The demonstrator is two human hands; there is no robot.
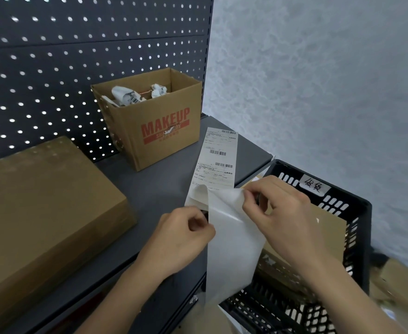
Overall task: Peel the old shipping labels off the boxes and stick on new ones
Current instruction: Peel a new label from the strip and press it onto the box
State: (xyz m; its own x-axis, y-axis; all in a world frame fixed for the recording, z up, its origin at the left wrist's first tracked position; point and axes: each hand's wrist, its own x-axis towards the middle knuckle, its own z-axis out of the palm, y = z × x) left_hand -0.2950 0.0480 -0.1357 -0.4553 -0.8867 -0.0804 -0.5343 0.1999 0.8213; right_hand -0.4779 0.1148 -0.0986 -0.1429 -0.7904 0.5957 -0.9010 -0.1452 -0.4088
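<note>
A strip of printed shipping labels (pixel 218 160) lies on the grey shelf (pixel 154 189), running from the MAKEUP box toward me. At its near end a white label is curled up off the glossy backing paper (pixel 232 242), which hangs down over the shelf's front edge. My left hand (pixel 179 237) pinches the strip's left edge at the peel. My right hand (pixel 280 213) pinches the lifted top edge on the right. A large closed brown box (pixel 41 208) sits on the shelf at the left.
An open cardboard box marked MAKEUP (pixel 154 121) holds crumpled old labels at the back of the shelf. A dark pegboard (pixel 77 49) rises behind. A black plastic crate (pixel 342 213) with cardboard boxes inside stands at the right, below shelf level.
</note>
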